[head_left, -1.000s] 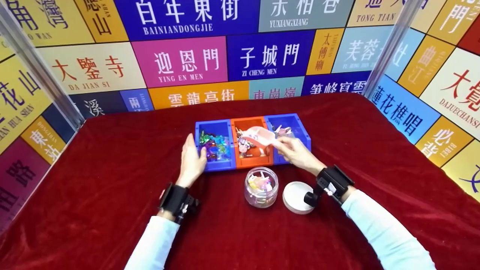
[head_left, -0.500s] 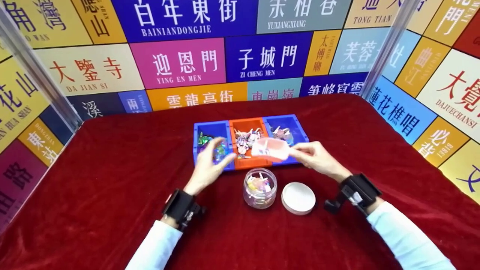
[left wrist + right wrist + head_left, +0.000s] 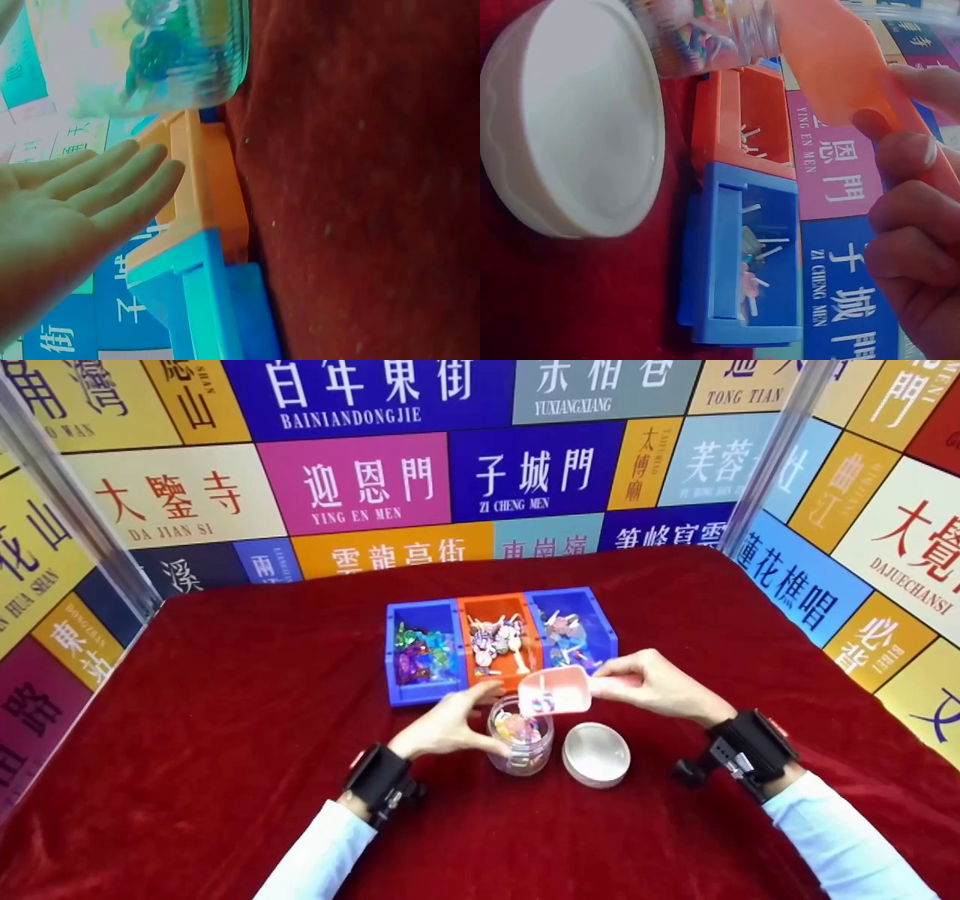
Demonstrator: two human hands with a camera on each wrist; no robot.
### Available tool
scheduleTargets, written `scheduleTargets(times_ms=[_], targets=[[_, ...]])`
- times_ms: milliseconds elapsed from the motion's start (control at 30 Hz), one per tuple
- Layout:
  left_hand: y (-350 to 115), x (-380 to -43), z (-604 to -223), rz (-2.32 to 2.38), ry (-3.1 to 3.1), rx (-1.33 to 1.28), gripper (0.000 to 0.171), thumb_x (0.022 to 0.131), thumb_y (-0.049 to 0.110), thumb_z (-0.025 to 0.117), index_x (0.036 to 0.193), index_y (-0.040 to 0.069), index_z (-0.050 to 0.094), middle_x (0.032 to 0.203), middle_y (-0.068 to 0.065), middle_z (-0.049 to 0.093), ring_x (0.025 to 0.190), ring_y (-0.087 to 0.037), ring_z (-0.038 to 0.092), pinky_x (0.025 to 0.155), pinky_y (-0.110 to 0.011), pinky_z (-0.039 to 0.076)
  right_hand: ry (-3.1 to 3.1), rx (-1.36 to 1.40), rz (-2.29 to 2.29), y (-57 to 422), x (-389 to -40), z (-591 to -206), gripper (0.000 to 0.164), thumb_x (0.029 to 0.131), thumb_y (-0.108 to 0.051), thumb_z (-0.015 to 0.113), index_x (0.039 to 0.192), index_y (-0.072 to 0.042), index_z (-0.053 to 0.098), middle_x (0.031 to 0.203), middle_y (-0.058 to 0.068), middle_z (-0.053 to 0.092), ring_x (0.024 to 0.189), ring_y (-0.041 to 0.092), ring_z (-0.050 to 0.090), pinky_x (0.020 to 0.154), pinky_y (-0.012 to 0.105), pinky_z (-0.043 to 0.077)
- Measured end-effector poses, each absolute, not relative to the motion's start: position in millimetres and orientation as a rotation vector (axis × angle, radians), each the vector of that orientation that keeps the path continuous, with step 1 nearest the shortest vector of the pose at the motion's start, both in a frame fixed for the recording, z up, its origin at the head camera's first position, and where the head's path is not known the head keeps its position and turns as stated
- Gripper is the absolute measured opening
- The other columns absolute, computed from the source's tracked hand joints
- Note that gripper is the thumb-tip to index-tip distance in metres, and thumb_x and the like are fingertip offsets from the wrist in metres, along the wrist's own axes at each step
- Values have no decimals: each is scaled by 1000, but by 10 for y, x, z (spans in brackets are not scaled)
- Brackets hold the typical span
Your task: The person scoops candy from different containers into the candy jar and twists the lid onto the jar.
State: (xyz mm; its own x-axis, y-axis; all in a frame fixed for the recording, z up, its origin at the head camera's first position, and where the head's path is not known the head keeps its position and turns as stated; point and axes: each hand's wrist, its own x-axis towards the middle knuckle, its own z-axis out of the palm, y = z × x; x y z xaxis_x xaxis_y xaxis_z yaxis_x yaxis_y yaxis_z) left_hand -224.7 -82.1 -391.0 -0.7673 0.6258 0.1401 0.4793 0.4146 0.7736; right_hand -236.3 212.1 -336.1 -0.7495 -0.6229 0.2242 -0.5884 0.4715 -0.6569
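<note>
My right hand (image 3: 660,686) grips the handle of a pink scoop (image 3: 570,690), its fingers curled round it in the right wrist view. A few small lollipop-like charms lie in the scoop, which hangs above the mouth of a clear jar (image 3: 519,757). Colourful pieces fill part of that jar. Beside the jar's left side is my left hand (image 3: 446,727), thumb and fingers spread around it. In the left wrist view the fingers (image 3: 120,180) are straight and apart from the jar (image 3: 172,60).
A three-part bin has a left blue compartment (image 3: 388,675) with gem-like pieces, an orange middle one (image 3: 495,598) with lollipop charms and a right blue one (image 3: 600,619) with more charms. A white lid (image 3: 598,754) lies right of the jar on the red cloth (image 3: 225,697).
My right hand has carried the scoop from the orange compartment toward me, over the jar. My left hand has left the bin's left side and come to the jar.
</note>
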Motion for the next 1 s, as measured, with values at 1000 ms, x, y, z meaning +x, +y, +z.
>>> scheduleTargets(times_ms=[1000], targets=[[-757,-2272,-3968,1155,2562,1054,68,65,26,78,121,2,48,110,-10,61,100,-17,57,84,-26,47,2970,-1511,-564,1874,-2134,-3030,17,85,-26,60,71,-16,61,57,-13,50,49,2,40,47,17,35]])
